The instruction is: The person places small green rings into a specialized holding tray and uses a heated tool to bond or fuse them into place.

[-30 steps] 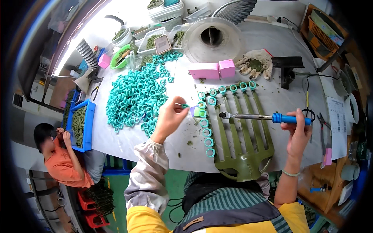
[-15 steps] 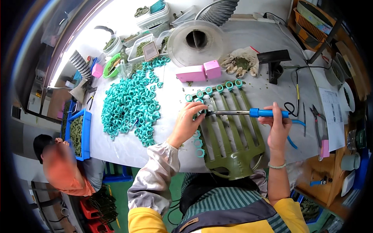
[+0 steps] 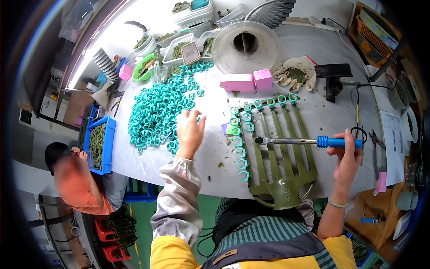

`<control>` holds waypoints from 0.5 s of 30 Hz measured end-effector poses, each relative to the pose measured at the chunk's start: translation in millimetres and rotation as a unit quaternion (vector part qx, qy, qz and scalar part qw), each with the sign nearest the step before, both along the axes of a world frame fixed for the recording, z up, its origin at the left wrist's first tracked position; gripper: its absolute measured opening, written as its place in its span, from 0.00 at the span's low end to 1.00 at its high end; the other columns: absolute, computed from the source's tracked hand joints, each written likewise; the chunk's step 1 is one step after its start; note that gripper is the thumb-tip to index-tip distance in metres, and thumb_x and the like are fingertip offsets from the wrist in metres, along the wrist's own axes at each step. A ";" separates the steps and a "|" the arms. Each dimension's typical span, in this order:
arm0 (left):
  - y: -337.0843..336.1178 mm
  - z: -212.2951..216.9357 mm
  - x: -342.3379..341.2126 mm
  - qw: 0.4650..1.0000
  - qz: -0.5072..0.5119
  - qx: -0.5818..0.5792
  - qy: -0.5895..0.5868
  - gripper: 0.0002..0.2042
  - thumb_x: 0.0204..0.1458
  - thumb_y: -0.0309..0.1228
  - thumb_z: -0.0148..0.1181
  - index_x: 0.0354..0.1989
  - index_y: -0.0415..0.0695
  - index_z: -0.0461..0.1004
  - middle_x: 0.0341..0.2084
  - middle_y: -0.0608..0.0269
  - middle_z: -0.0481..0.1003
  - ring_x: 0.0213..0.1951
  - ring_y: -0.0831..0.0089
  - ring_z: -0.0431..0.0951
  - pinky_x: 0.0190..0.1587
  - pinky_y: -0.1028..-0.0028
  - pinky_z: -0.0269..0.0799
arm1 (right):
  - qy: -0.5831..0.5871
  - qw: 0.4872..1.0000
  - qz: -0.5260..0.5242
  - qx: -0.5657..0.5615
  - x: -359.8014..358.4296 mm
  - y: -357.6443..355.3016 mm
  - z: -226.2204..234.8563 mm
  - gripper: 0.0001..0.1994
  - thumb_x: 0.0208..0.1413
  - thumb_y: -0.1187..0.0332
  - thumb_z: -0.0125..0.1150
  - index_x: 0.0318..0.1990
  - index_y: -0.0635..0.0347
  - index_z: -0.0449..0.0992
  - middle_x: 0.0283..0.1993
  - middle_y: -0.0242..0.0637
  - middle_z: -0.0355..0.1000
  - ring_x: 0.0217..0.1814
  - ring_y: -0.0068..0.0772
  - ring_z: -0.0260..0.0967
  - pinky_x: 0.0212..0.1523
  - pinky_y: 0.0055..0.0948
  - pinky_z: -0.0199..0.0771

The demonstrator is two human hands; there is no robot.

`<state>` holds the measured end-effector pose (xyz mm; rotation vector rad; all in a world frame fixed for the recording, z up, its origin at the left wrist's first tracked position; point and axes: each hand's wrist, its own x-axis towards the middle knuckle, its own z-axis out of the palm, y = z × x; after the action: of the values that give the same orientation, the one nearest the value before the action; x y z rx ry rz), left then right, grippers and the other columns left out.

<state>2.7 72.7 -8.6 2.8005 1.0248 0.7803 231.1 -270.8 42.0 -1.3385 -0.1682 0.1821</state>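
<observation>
My right hand (image 3: 346, 154) grips the blue handle of a soldering iron (image 3: 295, 141), its metal shaft pointing left and its dark, broad tip over a dark green branched frame (image 3: 282, 190). Teal rings (image 3: 271, 102) stand along the frame's far ends, and more rings (image 3: 242, 152) line its left side. My left hand (image 3: 190, 132) is at the right edge of a large heap of teal rings (image 3: 156, 112). Its fingers are curled, with a bit of teal showing between thumb and finger, apparently one ring.
Pink blocks (image 3: 237, 83), a soiled glove (image 3: 295, 74) and a black stand (image 3: 333, 83) lie beyond the frame. A round clear hood (image 3: 224, 49) stands farther back. Pliers (image 3: 376, 152) are at right. Another person (image 3: 78, 184) sits at left by a blue crate (image 3: 107, 148).
My left hand has left the frame's upper left corner and moved left to the ring heap. The soldering iron has shifted slightly right and down. The whole view has shifted a little.
</observation>
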 end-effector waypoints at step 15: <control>-82.6 31.1 17.3 0.835 -0.204 -0.500 -0.107 0.12 0.55 0.19 0.60 0.48 0.40 0.77 0.51 0.61 0.68 0.43 0.80 0.74 0.44 0.78 0.76 | -0.013 1.000 -0.006 -0.024 -2.2 -6.7 -1.7 0.17 0.60 0.60 0.60 0.29 0.67 0.79 0.25 0.37 0.77 0.17 0.27 0.74 0.22 0.22 0.77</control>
<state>19.9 -10.0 22.5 1.8444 0.5077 0.3201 228.9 -277.5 40.3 -1.3902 -0.1781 0.1603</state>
